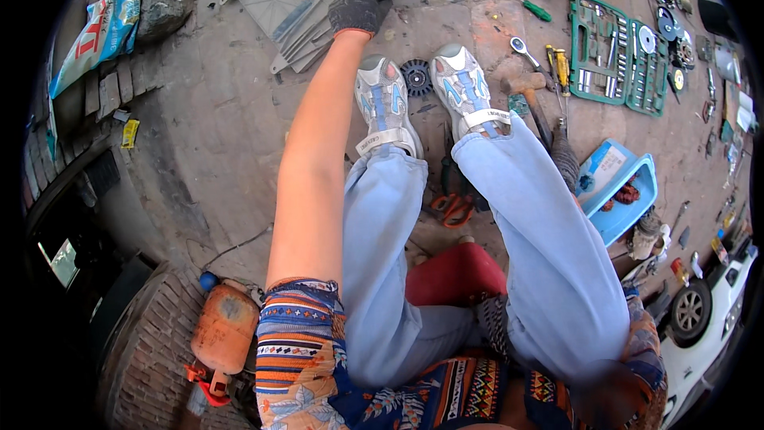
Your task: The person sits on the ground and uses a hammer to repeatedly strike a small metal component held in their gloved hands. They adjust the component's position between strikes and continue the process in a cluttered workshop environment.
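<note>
One left hand [356, 11], one grey panel [274, 1]

Boldly patterned shirt [298, 342], light blue trousers [549, 231], grey sneakers [390, 103] with pale straps [487, 117], dark glove [353, 11] with orange cuff [354, 32]

"What's beyond the shoes [387, 103]?"

"A panel [298, 20] on the floor [215, 159], with the left hand [356, 12] over it. A disc [416, 77] sits between the shoes."

"And to the right?"

"The ratchet [532, 57], then the socket case [601, 97] beyond it. Nearer, the box [617, 223] has parts [629, 193] in it, and a car [700, 354] stands farther right."

"Left side?"

"A sack [107, 24] up front, a tank [225, 330] farther back."
</note>
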Tool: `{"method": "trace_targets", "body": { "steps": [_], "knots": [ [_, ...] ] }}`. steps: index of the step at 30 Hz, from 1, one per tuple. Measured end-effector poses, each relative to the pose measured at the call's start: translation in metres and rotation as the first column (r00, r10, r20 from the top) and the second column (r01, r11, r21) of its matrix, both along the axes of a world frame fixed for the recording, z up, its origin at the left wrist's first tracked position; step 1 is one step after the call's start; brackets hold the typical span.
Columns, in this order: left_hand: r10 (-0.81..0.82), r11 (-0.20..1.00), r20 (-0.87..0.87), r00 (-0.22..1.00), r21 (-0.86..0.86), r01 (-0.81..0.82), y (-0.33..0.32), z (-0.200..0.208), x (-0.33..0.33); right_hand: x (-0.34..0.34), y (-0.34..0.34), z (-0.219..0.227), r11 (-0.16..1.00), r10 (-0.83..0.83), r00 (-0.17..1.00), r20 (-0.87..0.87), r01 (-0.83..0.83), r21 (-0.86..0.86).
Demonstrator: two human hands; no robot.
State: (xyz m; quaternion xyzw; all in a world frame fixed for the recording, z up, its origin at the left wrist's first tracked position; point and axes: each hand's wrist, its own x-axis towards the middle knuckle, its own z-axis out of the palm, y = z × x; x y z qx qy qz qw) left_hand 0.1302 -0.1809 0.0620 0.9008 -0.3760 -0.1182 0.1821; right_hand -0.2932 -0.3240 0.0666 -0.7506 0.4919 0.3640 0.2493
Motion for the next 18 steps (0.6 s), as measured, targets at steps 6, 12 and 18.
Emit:
{"method": "trace_targets", "body": {
  "steps": [6,12,18],
  "knots": [
    [0.153,0.988,0.054,0.987,0.023,-0.154,-0.005,0.021,0.011,0.003,-0.016,0.022,0.984,0.179,0.974,-0.138,-0.18,0.005],
    [0.151,0.954,-0.039,0.988,-0.257,-0.156,0.032,0.084,0.011,0.135,-0.039,0.105,0.837,0.547,0.809,0.214,-0.532,-0.127],
    [0.277,0.766,-0.376,0.884,-0.469,-0.439,0.098,0.096,-0.032,0.298,-0.048,0.046,0.702,0.692,0.589,0.418,-0.684,-0.199]
  ]
}}
